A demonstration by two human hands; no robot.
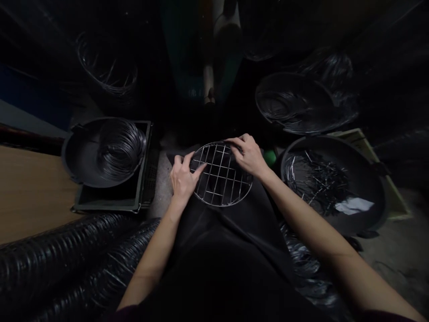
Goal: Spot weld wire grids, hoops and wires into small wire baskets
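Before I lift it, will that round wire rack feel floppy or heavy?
The round wire rack probably feels stiff, its crossed wires joined to a rim. Probably light, being mostly gaps. On edge, it might roll.

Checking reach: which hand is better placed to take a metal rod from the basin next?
Probably the right hand: it sits on the side of the wire rack nearest the black basin of short metal rods. The left hand is on the far side, by the coiled wire.

A narrow strip of concrete floor [160, 188] gives the left hand [182, 179] a way past the black plastic crate [107, 206] (tight going), while a small green object [270, 157] and the black basin of cut metal rods [321, 139] hem in the right hand [248, 154].
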